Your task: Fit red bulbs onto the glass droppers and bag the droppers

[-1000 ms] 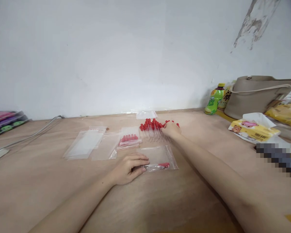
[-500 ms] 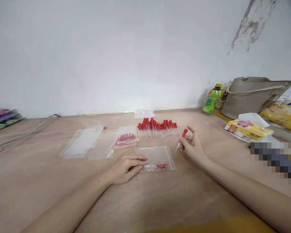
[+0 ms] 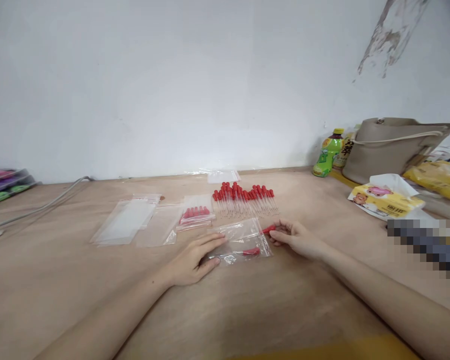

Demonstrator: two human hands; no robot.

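Note:
A clear zip bag [image 3: 234, 240] lies in front of me with one red-topped dropper [image 3: 251, 252] inside. My left hand [image 3: 195, 259] rests on the bag's left end, fingers apart. At the bag's right edge, my right hand [image 3: 290, 238] pinches a second red-topped dropper [image 3: 268, 229] by its bulb; its glass tip points left into or over the bag, which I cannot tell. Behind the bag is a pile of red-topped droppers [image 3: 243, 197]. Filled bags with red bulbs [image 3: 196, 216] are stacked to the left of the pile.
Flat unfilled bags [image 3: 125, 220] lie at the left. A white cable [image 3: 52, 202] runs toward the far left. At the right are a green bottle [image 3: 327, 155], a grey bag [image 3: 386, 150] and a yellow tissue pack [image 3: 386, 200]. The wall stands behind.
My right hand has come down and left, and its dropper has turned from upright to nearly level at the bag's edge. The bag's right side has lifted a little. My left fingers have spread.

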